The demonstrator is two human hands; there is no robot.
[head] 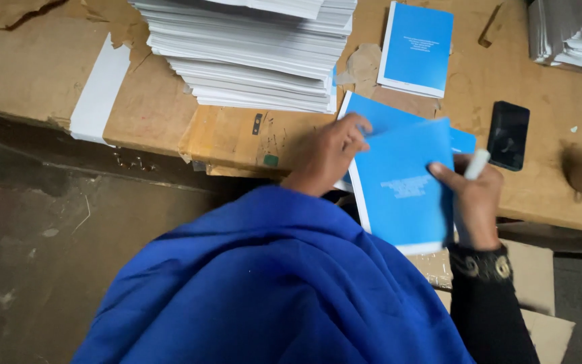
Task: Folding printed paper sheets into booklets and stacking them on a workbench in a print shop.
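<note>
Blue-covered paperback booklet [399,185] with a white text block juts past the near edge of the wooden table [170,114], over open floor. Right hand [474,202] clamps its right edge and a white stick [477,164]; left hand [328,154], fingers curled, grips its upper left corner. Beyond: tall white sheet stack [257,54], another blue booklet [415,48], black phone [508,135].

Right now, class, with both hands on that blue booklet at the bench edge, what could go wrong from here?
1. The blue-covered booklet hangs partly past the worn wooden bench edge; if either grip loosens, it may drop to the floor.
2. The right hand also pinches a small white stick, so its grip on the cover is probably weaker.
3. The tall stack of white sheets beside the left hand looks uneven; a nudge might shift it.
</note>
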